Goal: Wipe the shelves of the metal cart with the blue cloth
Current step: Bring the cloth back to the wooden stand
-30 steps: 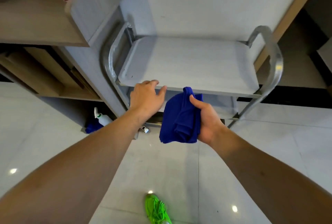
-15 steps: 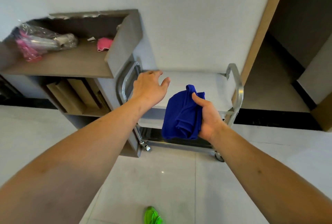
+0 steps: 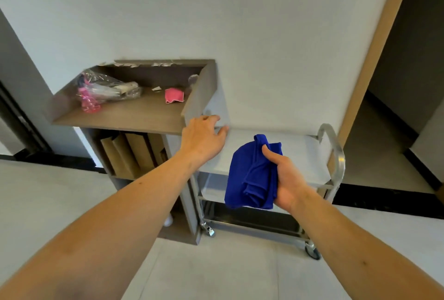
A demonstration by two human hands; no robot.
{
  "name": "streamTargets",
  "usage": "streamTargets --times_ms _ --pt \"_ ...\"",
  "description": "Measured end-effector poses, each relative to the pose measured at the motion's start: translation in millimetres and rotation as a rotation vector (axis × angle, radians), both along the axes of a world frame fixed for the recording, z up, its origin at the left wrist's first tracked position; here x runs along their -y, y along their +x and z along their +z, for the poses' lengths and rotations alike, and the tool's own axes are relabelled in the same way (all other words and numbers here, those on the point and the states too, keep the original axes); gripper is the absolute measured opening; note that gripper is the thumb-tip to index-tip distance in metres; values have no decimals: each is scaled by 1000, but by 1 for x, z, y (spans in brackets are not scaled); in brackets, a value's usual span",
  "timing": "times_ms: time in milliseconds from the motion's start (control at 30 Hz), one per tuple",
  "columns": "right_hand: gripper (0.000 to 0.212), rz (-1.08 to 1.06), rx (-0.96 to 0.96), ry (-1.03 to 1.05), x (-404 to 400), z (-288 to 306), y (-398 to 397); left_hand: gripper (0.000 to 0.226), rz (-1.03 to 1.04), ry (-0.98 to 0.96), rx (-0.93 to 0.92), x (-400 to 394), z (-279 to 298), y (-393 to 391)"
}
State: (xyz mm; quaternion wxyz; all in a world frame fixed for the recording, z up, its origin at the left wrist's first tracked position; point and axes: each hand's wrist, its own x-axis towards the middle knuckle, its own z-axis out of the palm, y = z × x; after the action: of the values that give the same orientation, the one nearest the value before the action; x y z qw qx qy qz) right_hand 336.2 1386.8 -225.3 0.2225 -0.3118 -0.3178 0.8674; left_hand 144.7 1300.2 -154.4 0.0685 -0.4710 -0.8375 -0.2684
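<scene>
The metal cart (image 3: pixel 335 155) stands against the grey wall, with a flat top shelf, lower shelves beneath and castor wheels on the floor. My right hand (image 3: pixel 286 177) holds the bunched blue cloth (image 3: pixel 252 174) in the air in front of the cart's top shelf. My left hand (image 3: pixel 201 137) reaches over the cart's left end, fingers apart, at the corner where the cart meets the wooden shelf unit; the cart's left handle is hidden behind it.
A wooden shelf unit (image 3: pixel 134 117) stands directly left of the cart, holding a plastic bag (image 3: pixel 105 90) and a pink item (image 3: pixel 174 95), with cardboard pieces (image 3: pixel 134 153) below. A dark doorway (image 3: pixel 408 83) opens at the right. The floor is pale tile.
The view has pulled back and lifted, so the cart looks smaller and farther. My left hand has left the top shelf's front edge and moved to its left end. The cloth stays in my right hand.
</scene>
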Motion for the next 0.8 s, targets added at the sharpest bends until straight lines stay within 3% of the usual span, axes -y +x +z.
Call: streamTargets --times_ms 567,800 --pt "35 7 160 179 65 19 -234 53 114 -15 52 75 -10 -229" --pt "31 17 189 273 44 40 -330 52 150 -8 58 67 -15 -301"
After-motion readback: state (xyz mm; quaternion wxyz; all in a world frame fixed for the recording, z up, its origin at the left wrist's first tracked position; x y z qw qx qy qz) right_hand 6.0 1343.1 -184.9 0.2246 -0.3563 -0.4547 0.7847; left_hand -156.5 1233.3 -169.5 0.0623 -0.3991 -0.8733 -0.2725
